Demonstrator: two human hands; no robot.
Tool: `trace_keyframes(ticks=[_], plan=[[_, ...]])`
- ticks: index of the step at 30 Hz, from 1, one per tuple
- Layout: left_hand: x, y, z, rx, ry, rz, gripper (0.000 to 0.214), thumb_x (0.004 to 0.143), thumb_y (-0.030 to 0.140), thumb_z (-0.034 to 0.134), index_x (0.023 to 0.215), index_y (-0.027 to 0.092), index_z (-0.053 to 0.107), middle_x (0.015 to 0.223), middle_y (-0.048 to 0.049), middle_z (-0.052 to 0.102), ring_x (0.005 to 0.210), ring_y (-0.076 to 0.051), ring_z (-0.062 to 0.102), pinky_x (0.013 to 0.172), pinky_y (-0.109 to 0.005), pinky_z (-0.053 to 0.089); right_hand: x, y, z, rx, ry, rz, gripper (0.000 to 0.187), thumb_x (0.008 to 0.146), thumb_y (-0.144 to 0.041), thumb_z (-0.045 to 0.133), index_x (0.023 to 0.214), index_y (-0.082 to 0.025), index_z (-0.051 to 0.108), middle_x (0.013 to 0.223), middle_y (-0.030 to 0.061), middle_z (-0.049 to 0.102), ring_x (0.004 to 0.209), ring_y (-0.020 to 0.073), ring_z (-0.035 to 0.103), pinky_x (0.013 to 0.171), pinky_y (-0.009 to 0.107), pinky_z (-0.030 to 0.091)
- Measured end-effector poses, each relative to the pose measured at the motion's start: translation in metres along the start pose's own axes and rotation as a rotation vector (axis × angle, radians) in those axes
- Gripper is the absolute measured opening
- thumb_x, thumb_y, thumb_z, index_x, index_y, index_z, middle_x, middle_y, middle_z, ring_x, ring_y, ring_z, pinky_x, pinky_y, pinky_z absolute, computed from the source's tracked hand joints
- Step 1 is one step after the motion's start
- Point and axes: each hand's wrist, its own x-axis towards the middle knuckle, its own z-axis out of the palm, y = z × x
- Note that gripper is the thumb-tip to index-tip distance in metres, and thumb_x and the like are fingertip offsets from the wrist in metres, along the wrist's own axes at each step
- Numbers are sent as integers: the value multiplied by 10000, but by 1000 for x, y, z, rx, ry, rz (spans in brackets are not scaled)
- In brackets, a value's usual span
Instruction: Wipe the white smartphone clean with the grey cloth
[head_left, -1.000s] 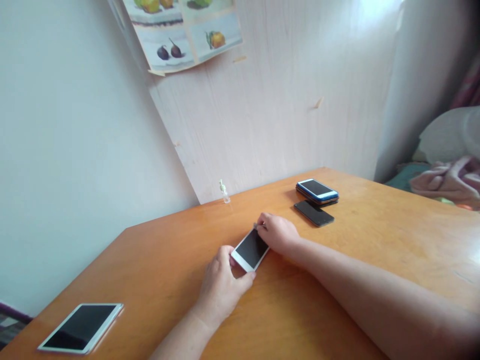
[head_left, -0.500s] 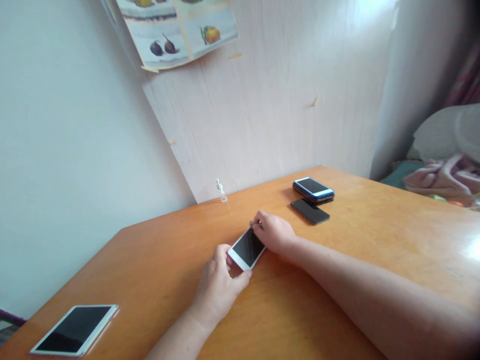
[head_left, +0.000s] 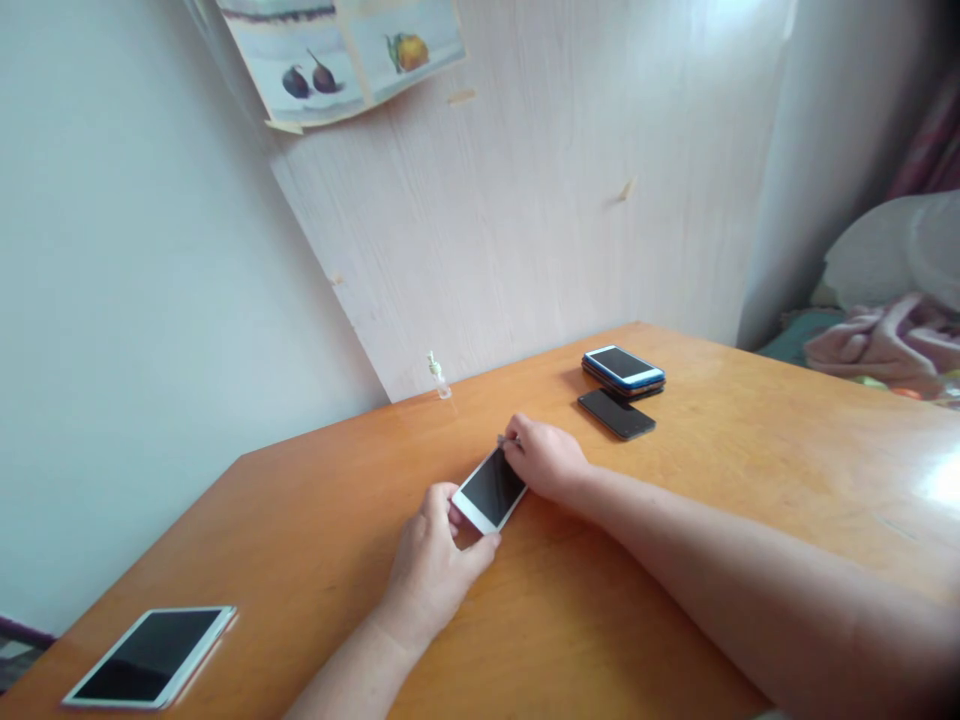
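Observation:
A white smartphone [head_left: 491,490] with a dark screen is tilted between my hands, over the middle of the wooden table. My left hand [head_left: 435,550] grips its near end by the edges, thumb on one side and fingers on the other. Bent over the far end of the screen is my right hand [head_left: 546,458], its fingers closed. A small pale grey bit [head_left: 502,440] sticks out by those fingertips; what it is I cannot make out. The right hand covers the phone's far corner.
A white tablet [head_left: 150,655] lies at the table's front left. At the back right, a black phone [head_left: 616,413] lies beside a stack of phones [head_left: 624,368]. A small clear pump bottle [head_left: 439,380] stands near the back edge, below a fruit painting [head_left: 337,65] on the panel.
The view has tipped slightly, so most things appear a little higher. Both hands keep their hold at the white phone, with hardly any visible shift against it.

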Motion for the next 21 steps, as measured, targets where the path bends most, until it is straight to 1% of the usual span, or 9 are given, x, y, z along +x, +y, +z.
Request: trace_keyframes(ticks=[1, 3, 8, 9, 11, 14, 16, 18, 21], plan=[[0, 0, 0, -6, -3, 8, 446, 721, 363, 699, 1083, 219, 482, 900, -24, 648, 804, -194, 647, 736, -324, 502, 4, 6, -2, -8, 16, 61, 212, 958, -337, 403, 1051, -235, 565, 1006, 67, 706, 917, 209, 644, 701, 285, 385], [0, 0, 0, -14, -5, 13, 447, 718, 363, 701, 1079, 218, 480, 896, -22, 648, 799, -192, 646, 736, -323, 502, 5, 8, -2, -3, 24, 55, 200, 949, -320, 410, 1042, -235, 565, 1013, 67, 705, 920, 211, 644, 700, 286, 383], [0, 0, 0, -8, 23, -30, 447, 697, 364, 728, 1054, 225, 497, 916, -44, 669, 845, -228, 661, 726, -338, 503, -27, -23, 10, 48, -86, -378, 143, 906, -282, 473, 986, -236, 582, 981, 36, 706, 887, 176, 652, 696, 255, 381], [0, 0, 0, -6, 24, -37, 452, 694, 358, 731, 1059, 226, 498, 926, -48, 671, 856, -232, 663, 727, -339, 503, -30, -27, 10, 46, -112, -424, 141, 903, -287, 480, 982, -236, 586, 969, 33, 707, 883, 175, 653, 694, 253, 381], [0, -1, 0, -7, 13, -30, 449, 706, 351, 722, 1071, 226, 492, 929, -44, 669, 855, -223, 662, 728, -331, 504, -26, -24, 7, 31, -127, -373, 158, 913, -315, 478, 998, -240, 588, 967, 36, 709, 878, 179, 655, 686, 257, 380], [0, -2, 1, 0, -6, 2, 436, 732, 361, 694, 1084, 219, 479, 911, -27, 652, 820, -197, 650, 729, -321, 503, -6, -4, -2, -6, -69, -64, 197, 941, -334, 435, 1038, -244, 581, 985, 59, 714, 891, 201, 655, 678, 275, 382], [1, -2, 1, 0, -9, 14, 437, 732, 370, 690, 1082, 216, 479, 903, -21, 646, 809, -189, 644, 731, -320, 504, 4, 8, -5, -27, -26, 66, 207, 951, -315, 408, 1044, -240, 577, 1004, 74, 714, 917, 213, 651, 693, 287, 385], [1, -1, 1, -13, -8, 8, 432, 724, 371, 695, 1068, 217, 484, 892, -19, 648, 802, -189, 644, 725, -320, 506, 2, 8, -3, -23, -11, 40, 205, 947, -299, 409, 1049, -239, 576, 1022, 74, 712, 932, 212, 648, 709, 287, 388], [1, -1, 0, -34, 5, -22, 429, 701, 362, 716, 1041, 220, 495, 886, -27, 660, 814, -208, 656, 717, -323, 503, -17, -10, 6, 18, -63, -225, 184, 920, -299, 455, 1037, -240, 584, 1015, 53, 709, 908, 190, 649, 716, 268, 388]])
